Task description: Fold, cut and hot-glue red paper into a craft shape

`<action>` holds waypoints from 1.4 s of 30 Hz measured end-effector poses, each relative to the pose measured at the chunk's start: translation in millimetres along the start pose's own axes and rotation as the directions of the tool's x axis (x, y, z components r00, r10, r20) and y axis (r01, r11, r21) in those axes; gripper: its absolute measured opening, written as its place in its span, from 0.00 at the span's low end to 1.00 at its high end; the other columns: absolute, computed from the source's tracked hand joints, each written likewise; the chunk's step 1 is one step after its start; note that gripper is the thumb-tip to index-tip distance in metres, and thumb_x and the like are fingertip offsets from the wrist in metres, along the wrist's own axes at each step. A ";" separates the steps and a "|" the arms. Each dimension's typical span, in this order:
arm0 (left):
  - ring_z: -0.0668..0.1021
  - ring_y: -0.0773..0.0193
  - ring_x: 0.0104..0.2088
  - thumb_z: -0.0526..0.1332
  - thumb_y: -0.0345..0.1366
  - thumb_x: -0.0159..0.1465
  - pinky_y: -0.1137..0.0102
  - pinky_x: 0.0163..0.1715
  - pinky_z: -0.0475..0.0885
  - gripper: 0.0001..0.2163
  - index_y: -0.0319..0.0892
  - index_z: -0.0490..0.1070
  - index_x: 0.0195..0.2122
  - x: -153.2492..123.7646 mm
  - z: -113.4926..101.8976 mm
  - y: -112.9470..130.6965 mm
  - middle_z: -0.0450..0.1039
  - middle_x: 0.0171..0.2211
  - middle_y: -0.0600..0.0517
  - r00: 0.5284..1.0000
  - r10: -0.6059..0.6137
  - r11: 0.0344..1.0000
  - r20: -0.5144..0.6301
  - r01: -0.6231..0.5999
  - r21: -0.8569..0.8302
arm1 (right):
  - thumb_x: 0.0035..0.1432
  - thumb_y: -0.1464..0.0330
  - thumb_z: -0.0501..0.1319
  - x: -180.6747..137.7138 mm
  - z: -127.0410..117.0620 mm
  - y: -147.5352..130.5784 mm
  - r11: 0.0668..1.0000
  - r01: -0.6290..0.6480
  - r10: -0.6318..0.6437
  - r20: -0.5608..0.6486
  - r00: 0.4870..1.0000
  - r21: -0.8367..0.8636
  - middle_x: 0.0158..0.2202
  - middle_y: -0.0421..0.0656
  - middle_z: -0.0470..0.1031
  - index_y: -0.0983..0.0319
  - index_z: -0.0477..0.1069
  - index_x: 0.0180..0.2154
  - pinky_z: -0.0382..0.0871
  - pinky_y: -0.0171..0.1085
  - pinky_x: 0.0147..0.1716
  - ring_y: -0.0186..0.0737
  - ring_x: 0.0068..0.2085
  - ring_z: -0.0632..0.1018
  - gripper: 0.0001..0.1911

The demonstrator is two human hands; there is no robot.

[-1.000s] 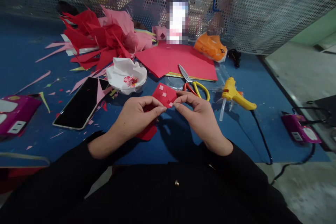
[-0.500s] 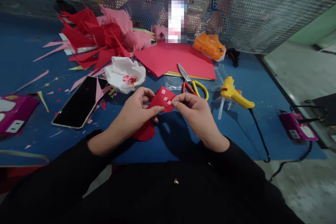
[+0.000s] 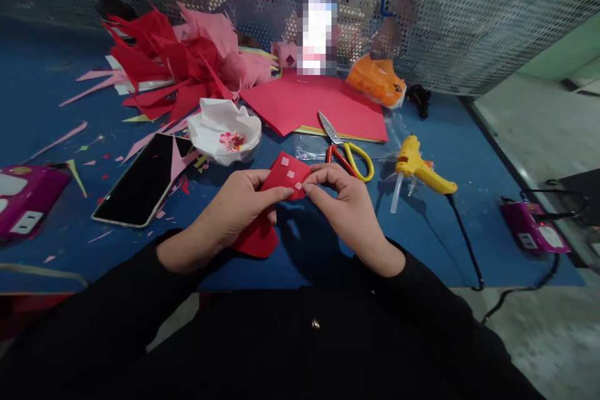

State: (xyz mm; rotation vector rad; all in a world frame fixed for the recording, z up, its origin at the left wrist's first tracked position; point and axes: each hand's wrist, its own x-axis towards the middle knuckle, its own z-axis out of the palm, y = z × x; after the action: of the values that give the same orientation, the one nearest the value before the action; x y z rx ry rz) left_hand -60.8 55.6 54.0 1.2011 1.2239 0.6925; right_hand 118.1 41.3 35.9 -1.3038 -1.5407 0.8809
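Observation:
My left hand is closed around a folded piece of red paper, its thumb lying across the front. The paper's lower part hangs below the palm, over the blue table. Small pink paper squares sit in a slanting row on the red face. At the right edge of that face, the thumb and forefinger of my right hand pinch at the lowest pink square. The fingertips partly cover the paper's corner. Just beyond my right hand lie scissors with red and yellow handles.
A white paper-lined bowl holds tiny paper bits. Left of it lie a black phone and red and pink scraps. Red sheets lie behind. A yellow glue gun with its cord is at right, near a purple power box.
The red paper has shifted slightly left and turned a little in my left hand. My right fingertips stay at its edge, and the lowest pink square now shows more clearly.

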 end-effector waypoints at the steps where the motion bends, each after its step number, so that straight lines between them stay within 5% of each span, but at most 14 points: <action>1: 0.68 0.70 0.15 0.68 0.40 0.57 0.74 0.17 0.61 0.08 0.42 0.76 0.31 -0.1 0.1 0.5 0.68 0.13 0.57 1.000 -0.001 1.000 -0.001 0.001 0.002 | 0.57 0.71 0.63 -0.1 0.4 0.0 1.000 0.003 -0.003 -0.001 1.000 -0.003 0.41 0.45 0.77 0.59 0.74 0.30 0.69 0.44 0.52 0.42 0.49 0.77 0.03; 16: 0.70 0.71 0.18 0.68 0.42 0.58 0.75 0.21 0.64 0.10 0.40 0.76 0.30 0.7 2.6 0.2 0.70 0.16 0.57 0.999 0.020 0.998 -0.036 -0.018 0.061 | 0.57 0.71 0.62 -1.7 2.1 -2.7 0.999 0.012 -0.012 -0.002 1.000 -0.030 0.40 0.44 0.76 0.59 0.72 0.29 0.69 0.44 0.49 0.41 0.45 0.77 0.04; 20: 0.71 0.70 0.20 0.69 0.44 0.56 0.74 0.22 0.64 0.12 0.39 0.77 0.30 3.7 2.3 -3.0 0.72 0.18 0.56 0.997 0.058 0.996 -0.059 -0.054 0.071 | 0.56 0.69 0.63 -1.9 4.0 -1.7 0.995 -0.057 0.058 -0.010 0.998 0.080 0.35 0.41 0.76 0.59 0.71 0.32 0.70 0.42 0.43 0.39 0.39 0.77 0.01; 30: 0.72 0.68 0.21 0.68 0.43 0.56 0.72 0.23 0.65 0.10 0.41 0.79 0.31 2.0 1.1 -2.4 0.72 0.19 0.55 0.997 0.070 0.994 -0.039 -0.066 0.088 | 0.51 0.69 0.67 -1.7 8.9 2.6 0.908 -0.204 0.200 0.051 0.979 0.365 0.32 0.37 0.77 0.58 0.66 0.43 0.71 0.41 0.39 0.37 0.34 0.78 0.17; 42: 0.72 0.69 0.20 0.68 0.41 0.56 0.73 0.22 0.66 0.08 0.41 0.79 0.29 1.0 2.1 -2.2 0.74 0.19 0.55 0.998 0.051 0.998 -0.035 -0.049 0.050 | 0.54 0.65 0.67 0.9 7.3 0.0 0.852 -0.278 0.273 0.076 0.959 0.444 0.26 0.35 0.75 0.59 0.70 0.39 0.70 0.37 0.35 0.34 0.30 0.77 0.11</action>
State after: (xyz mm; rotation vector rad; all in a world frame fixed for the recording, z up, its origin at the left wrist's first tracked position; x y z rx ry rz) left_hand -59.0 55.2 51.4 1.2685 1.2505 0.7271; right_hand 111.2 42.4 33.7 -1.1846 -1.0730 1.3403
